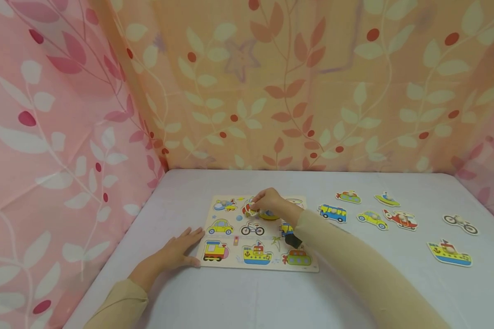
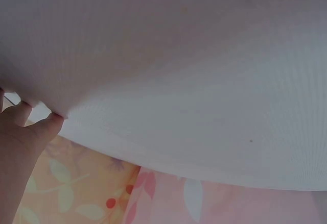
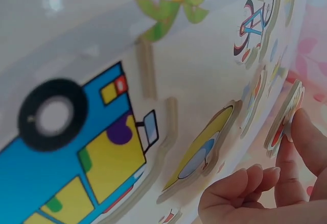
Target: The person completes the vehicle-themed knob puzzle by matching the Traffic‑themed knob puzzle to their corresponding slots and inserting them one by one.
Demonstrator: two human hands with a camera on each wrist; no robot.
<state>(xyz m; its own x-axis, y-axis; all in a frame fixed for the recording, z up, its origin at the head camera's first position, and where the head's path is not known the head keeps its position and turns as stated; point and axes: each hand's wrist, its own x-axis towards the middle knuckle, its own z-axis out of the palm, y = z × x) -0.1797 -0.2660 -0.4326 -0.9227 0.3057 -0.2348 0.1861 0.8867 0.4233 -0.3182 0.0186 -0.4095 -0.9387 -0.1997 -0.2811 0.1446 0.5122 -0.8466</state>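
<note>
A wooden puzzle board (image 1: pixel 238 263) with pictures of vehicles lies on the white table. My right hand (image 1: pixel 271 201) is over the board's upper middle. Its thumb and finger pinch a small puzzle piece (image 3: pixel 285 114) by the knob, its edge turned towards the right wrist view; red and white show on it, but its picture is unclear. In the head view the fingers partly hide this piece. Flat at the board's left edge, my left hand (image 1: pixel 174 251) rests with fingers spread, fingertips touching the board. The left wrist view shows a few of those fingers (image 2: pixel 48 127).
Loose knobbed pieces lie right of the board: a bus (image 1: pixel 332 213), a submarine (image 1: pixel 349 197), a flying saucer (image 1: pixel 388 199), a car (image 1: pixel 372 220), a helicopter (image 1: pixel 401 220), a bicycle (image 1: pixel 461 224) and a ship (image 1: pixel 450 253). Patterned curtains (image 1: pixel 271 91) stand behind and at the sides.
</note>
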